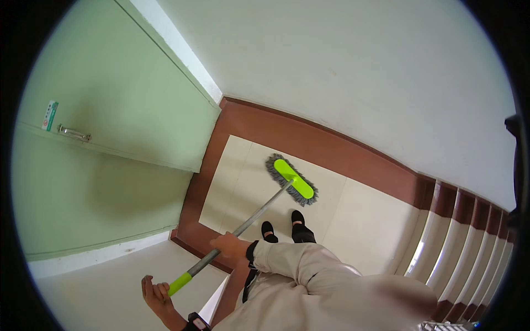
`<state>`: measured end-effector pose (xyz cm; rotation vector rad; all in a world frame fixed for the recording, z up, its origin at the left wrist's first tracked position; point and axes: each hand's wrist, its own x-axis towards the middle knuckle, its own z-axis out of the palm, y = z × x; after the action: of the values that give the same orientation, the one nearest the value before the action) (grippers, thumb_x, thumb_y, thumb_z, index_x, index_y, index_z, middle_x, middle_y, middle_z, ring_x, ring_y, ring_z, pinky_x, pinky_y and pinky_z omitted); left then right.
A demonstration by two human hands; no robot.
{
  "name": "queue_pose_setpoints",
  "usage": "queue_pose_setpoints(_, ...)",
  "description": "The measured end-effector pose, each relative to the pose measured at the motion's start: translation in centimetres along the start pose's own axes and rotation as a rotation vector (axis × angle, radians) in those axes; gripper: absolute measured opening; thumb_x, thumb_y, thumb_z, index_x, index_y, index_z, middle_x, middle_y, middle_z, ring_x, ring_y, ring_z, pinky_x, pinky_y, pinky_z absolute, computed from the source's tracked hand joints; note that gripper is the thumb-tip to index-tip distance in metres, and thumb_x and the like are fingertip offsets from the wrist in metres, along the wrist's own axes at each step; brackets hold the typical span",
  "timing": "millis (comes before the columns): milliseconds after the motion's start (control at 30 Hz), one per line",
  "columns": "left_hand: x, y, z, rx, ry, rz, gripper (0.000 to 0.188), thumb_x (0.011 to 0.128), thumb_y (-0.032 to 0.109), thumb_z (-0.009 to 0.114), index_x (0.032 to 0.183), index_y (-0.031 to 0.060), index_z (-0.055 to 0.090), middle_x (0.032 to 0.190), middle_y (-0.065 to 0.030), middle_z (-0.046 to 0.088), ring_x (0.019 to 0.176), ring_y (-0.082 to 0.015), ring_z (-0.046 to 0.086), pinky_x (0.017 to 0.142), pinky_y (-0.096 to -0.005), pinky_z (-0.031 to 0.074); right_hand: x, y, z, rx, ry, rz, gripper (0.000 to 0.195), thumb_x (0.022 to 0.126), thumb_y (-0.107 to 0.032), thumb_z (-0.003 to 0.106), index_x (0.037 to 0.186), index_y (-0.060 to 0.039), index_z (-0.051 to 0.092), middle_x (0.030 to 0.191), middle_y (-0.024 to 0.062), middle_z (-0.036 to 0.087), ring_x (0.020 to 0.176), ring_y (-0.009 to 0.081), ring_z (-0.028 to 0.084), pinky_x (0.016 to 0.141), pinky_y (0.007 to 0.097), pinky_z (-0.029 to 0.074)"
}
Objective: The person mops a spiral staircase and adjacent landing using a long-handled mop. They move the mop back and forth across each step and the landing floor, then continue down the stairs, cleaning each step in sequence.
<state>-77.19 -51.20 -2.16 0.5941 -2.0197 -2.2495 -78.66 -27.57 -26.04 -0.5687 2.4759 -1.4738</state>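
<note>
A flat dust mop (293, 178) with a bright green plate and grey fringe lies flat on the cream tile floor in front of my feet. Its grey metal handle (261, 211) slants down to the lower left. My right hand (230, 245) is wrapped around the middle of that handle. At its upper end, my left hand (157, 289) holds the green grip (180, 284), fingers curled at the tip. Dark bands circle both wrists. My black shoes (281, 223) stand just behind the mop head.
A pale green double door (136, 95) with a metal handle (74, 133) fills the left. A white wall (331, 74) rises beyond the red-brown floor border (298, 128). Stair steps (447, 244) run along the right side. Another white wall (107, 285) stands at lower left.
</note>
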Motion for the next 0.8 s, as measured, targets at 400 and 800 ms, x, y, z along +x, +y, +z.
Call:
queue_pose_setpoints(400, -1.9, -17.1, 25.7, 0.145, -0.606, -0.468, 0.017, 0.091, 0.012, 0.064, 0.105, 0.0025, 0.062, 0.062, -0.0009, 0.053, 0.048, -0.0075, 0.046, 0.042, -0.0233, 0.032, -21.4, 19.1, -11.8, -0.505, 0.36, 0.745, 0.015, 0.074, -0.004, 0.061, 0.087, -0.0114, 0.057, 0.085, 0.0104, 0.064, 0.089, 0.0327, 0.062, 0.08, 0.0451, 0.045)
queue_pose_setpoints(800, 4.0, -13.8, 29.2, 0.071, -0.515, -0.41, 0.017, 0.092, 0.016, 0.062, 0.097, -0.0007, 0.064, 0.059, -0.0018, 0.053, 0.049, -0.0089, 0.047, 0.05, -0.0233, 0.037, -12.7, 20.6, -15.3, -0.559, 0.344, 0.92, 0.024, 0.075, -0.005, 0.065, 0.091, -0.0218, 0.062, 0.093, 0.0014, 0.065, 0.104, 0.026, 0.058, 0.093, 0.046, 0.038)
